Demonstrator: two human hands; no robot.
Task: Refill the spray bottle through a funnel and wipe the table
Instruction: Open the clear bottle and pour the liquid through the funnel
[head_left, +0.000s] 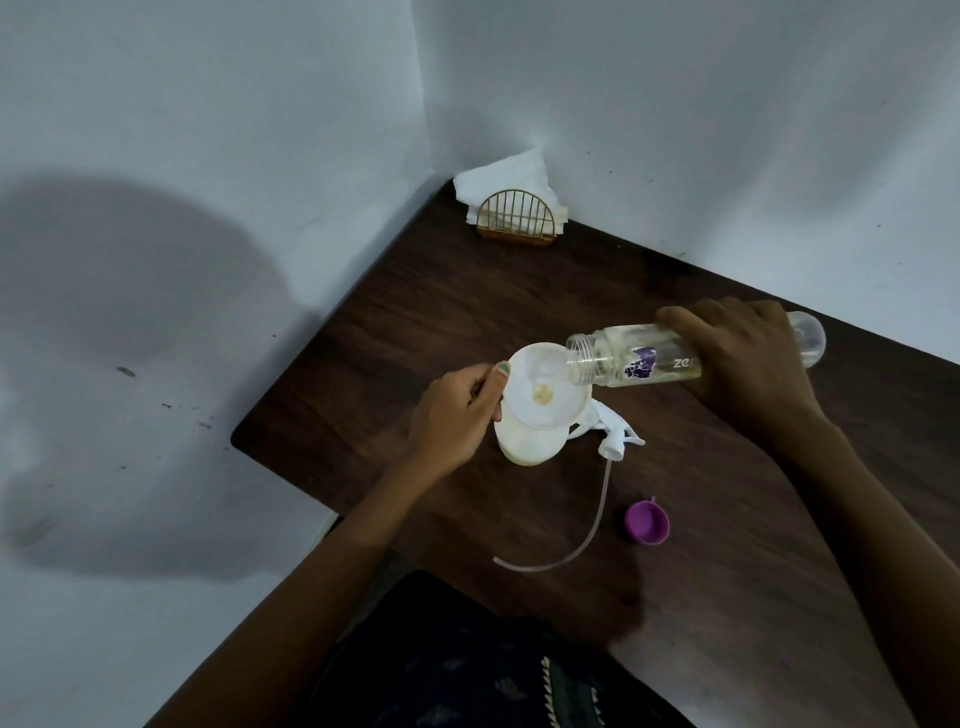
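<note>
A person's right hand (737, 358) grips a clear bottle (644, 361) tipped nearly flat over the funnel (545, 395), while the left hand (457, 415) pinches its rim, apparently to steady it in the spray bottle (524, 447) standing mid-counter (675, 597), its sprayer (615, 436) laid beside.

Napkin holder (517, 218): gold-coloured wire, semicircular front with vertical bars, standing upright in the far corner where the two walls meet. Paper napkins (501, 179): white, stacked upright inside the holder, their top corner rising above its arch and leaning against the wall. Walls (208, 156): pale, matt, marked with small dark specks and scuffs; a large soft shadow lies across the left one. Dark patterned garment (467, 670): at the lower edge of the view, with pale trim.
</note>
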